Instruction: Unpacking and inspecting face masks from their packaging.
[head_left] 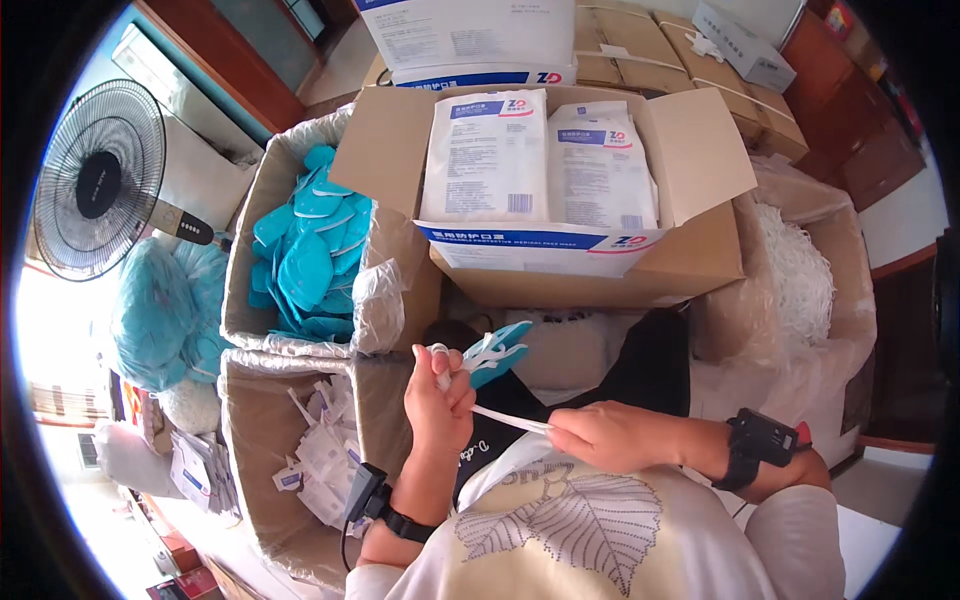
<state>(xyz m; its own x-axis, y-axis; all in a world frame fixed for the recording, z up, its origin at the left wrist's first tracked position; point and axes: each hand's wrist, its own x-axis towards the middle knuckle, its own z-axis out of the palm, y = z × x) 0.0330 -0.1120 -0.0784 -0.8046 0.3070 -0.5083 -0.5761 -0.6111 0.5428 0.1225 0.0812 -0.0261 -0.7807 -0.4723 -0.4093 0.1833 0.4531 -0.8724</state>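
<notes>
My left hand (438, 398) is closed in front of my lap, gripping white elastic cords. Just beyond its fingers, a blue face mask (492, 372), perhaps more than one layered together, sticks out with white loops hanging over it. A white elastic strap (508, 417) runs taut from the left hand to my right hand (603, 437), whose thumb and fingers pinch its end. Where the strap joins the mask is hidden by the left fingers.
Ahead stands an open carton (540, 240) with white packets (486, 155). Lined bins hold blue masks (306, 262), printed pouches (325, 450) and white elastic cords (795, 270). A fan (100, 182) stands at far left; more cartons (630, 45) are stacked behind.
</notes>
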